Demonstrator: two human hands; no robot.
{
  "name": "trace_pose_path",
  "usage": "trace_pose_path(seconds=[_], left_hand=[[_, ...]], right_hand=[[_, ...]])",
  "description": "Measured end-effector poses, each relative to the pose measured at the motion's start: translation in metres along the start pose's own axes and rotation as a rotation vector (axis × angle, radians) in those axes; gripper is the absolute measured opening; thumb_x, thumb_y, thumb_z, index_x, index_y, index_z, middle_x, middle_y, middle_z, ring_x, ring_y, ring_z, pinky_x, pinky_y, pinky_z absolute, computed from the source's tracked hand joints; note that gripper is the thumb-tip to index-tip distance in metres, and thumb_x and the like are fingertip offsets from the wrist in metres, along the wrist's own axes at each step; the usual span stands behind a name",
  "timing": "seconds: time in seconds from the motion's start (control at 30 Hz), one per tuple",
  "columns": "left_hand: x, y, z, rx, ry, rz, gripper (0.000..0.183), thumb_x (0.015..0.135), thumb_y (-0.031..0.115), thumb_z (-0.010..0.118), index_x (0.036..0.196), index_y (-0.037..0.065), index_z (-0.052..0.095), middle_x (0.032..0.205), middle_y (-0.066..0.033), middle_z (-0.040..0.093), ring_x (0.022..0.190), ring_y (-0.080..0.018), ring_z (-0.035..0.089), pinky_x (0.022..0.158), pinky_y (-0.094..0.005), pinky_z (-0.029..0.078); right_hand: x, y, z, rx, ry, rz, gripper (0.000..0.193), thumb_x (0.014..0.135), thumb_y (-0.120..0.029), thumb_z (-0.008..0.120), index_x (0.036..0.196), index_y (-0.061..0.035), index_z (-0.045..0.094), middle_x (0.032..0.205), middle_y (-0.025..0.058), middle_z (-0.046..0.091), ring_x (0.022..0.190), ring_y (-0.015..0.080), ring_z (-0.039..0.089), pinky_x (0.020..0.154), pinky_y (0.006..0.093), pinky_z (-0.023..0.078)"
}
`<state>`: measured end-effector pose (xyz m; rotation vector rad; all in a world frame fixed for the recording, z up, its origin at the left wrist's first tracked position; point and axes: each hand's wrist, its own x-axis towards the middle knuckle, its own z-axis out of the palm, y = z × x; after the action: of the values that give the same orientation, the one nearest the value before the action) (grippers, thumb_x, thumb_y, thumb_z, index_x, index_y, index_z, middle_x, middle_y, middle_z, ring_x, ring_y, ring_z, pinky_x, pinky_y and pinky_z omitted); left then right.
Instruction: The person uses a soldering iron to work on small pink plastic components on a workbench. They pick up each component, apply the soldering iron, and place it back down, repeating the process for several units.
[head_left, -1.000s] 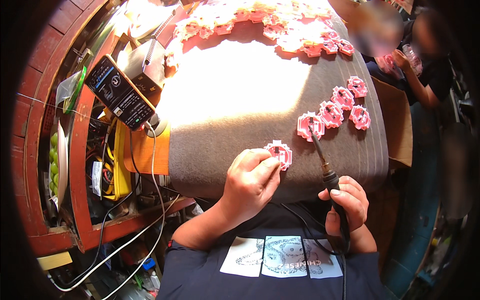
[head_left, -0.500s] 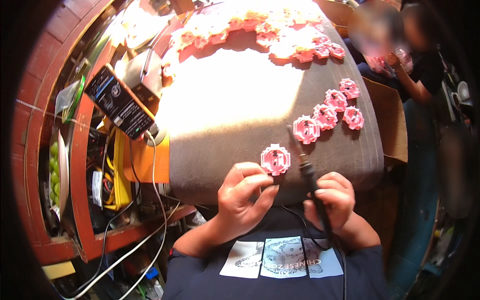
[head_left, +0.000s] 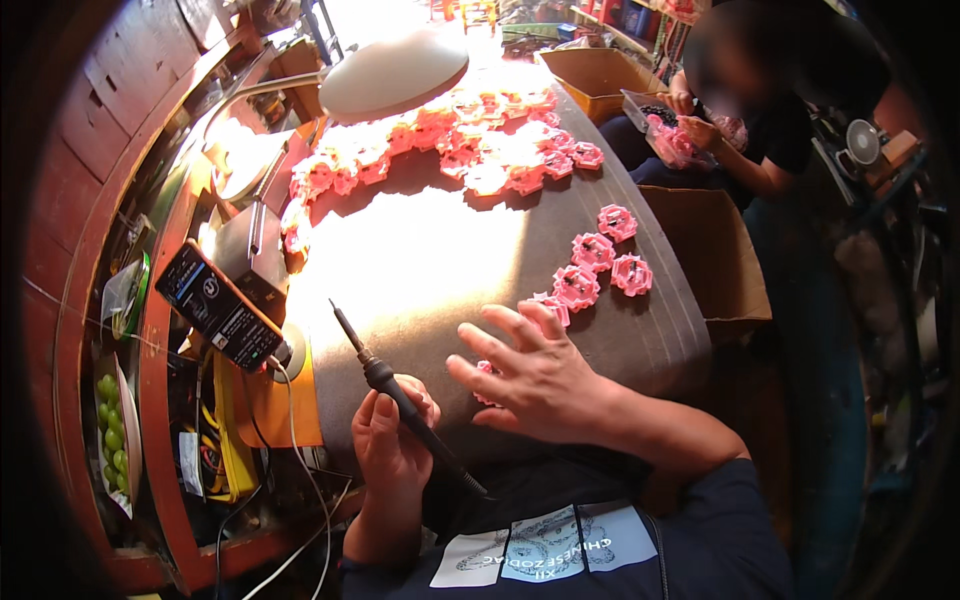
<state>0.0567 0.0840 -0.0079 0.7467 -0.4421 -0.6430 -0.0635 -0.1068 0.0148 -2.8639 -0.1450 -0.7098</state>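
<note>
A soldering iron (head_left: 381,376) with a dark handle and thin metal tip points up and away to the left. My left hand (head_left: 388,440) grips its handle. My right hand (head_left: 540,378) reaches in from the right, fingers spread, holding nothing. Beneath its fingers a pink plastic part (head_left: 487,370) lies near the table's front edge, mostly covered, so I cannot tell whether they touch. Another pink part (head_left: 553,308) shows just beyond this hand. Several similar parts with dark pieces inside, such as this pink one (head_left: 577,287), run in a row to the right.
Many pink parts (head_left: 470,150) crowd the far side of the dark table (head_left: 640,370) under a lamp (head_left: 395,75). A phone (head_left: 218,305) with a white cable leans at left, near green fruit (head_left: 112,430). Cardboard boxes (head_left: 705,245) and a seated person (head_left: 760,130) are at right.
The soldering iron has passed from my right hand to my left. My right hand has opened and moved over the nearest pink part. The view has shifted, bringing the lamp in.
</note>
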Motion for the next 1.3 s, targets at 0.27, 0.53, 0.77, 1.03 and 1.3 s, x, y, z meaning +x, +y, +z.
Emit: trace_pose_path(seconds=[0.27, 0.53, 0.77, 1.03, 1.3], left_hand=[[0.005, -0.009, -0.011, 0.066, -0.054, -0.011, 0.032, 0.104, 0.027, 0.07, 0.103, -0.005, 0.068, 0.099, -0.0134, 0.064, 0.079, -0.0164, 0.057, 0.069, -0.0313, 0.046], [0.002, -0.011, -0.015, 0.159, -0.048, 0.03, 0.034, 0.103, 0.028, 0.071, 0.102, -0.006, 0.069, 0.099, -0.014, 0.063, 0.075, -0.0171, 0.056, 0.066, -0.0315, 0.045], [0.003, -0.012, -0.009, 0.2, -0.059, 0.05, 0.036, 0.103, 0.03, 0.07, 0.101, -0.006, 0.069, 0.098, -0.0139, 0.062, 0.076, -0.0168, 0.056, 0.066, -0.0308, 0.044], [0.003, -0.01, -0.01, 0.252, -0.052, 0.058, 0.036, 0.103, 0.029, 0.073, 0.103, -0.007, 0.069, 0.101, -0.014, 0.063, 0.079, -0.0172, 0.058, 0.067, -0.031, 0.045], [0.0, -0.014, -0.008, 0.223, -0.084, 0.048, 0.034, 0.101, 0.027, 0.075, 0.107, -0.006, 0.07, 0.102, -0.0123, 0.063, 0.085, -0.0167, 0.059, 0.073, -0.03, 0.047]], right_hand=[[-0.033, 0.07, -0.022, -0.153, -0.03, 0.175, 0.046, 0.079, -0.041, 0.084, 0.115, -0.015, 0.073, 0.138, 0.0117, 0.061, 0.141, 0.0374, 0.046, 0.121, 0.0612, 0.022], [-0.091, 0.132, -0.054, -0.18, -0.021, 0.346, 0.048, 0.084, -0.032, 0.082, 0.126, -0.0113, 0.073, 0.146, 0.0135, 0.063, 0.147, 0.0343, 0.048, 0.125, 0.055, 0.025], [-0.15, 0.213, -0.079, -0.574, 0.199, 0.59, 0.046, 0.088, -0.022, 0.072, 0.129, -0.0028, 0.069, 0.137, 0.0175, 0.065, 0.134, 0.0367, 0.055, 0.115, 0.0552, 0.036], [-0.037, 0.212, -0.043, -0.257, 0.075, 0.317, 0.058, 0.091, -0.038, 0.079, 0.142, -0.0166, 0.063, 0.153, 0.0115, 0.055, 0.146, 0.0341, 0.045, 0.12, 0.0537, 0.03], [-0.089, 0.264, -0.038, -0.497, 0.166, 0.56, 0.03, 0.089, -0.019, 0.074, 0.117, -0.011, 0.068, 0.133, 0.0144, 0.062, 0.128, 0.0342, 0.056, 0.105, 0.055, 0.042]])
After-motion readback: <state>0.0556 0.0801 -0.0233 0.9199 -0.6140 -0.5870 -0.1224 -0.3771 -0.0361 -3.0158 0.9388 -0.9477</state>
